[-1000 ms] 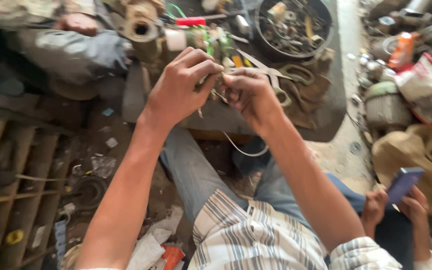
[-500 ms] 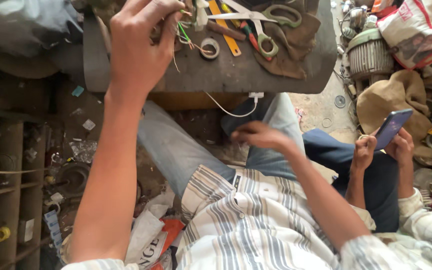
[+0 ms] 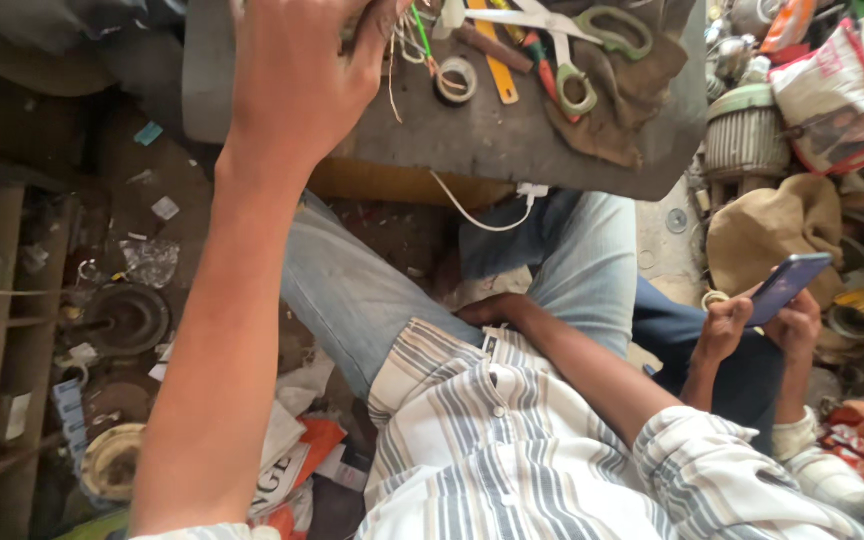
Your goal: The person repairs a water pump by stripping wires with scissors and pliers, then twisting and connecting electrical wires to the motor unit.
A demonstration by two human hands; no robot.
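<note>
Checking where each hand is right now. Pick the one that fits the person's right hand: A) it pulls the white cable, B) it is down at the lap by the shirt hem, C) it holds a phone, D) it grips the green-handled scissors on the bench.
B: the right hand sits low at the lap beside the striped shirt, away from the bench; the left hand is up at the wires there.

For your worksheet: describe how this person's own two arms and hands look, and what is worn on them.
Both forearms are bare, with no gloves, rings, watch or bracelet showing. The left hand ends a long bare forearm whose striped sleeve edge just shows at the bottom of the picture. The right hand is largely hidden at the waist; its arm comes out of a rolled-up shirt sleeve striped white, grey and blue.
</note>
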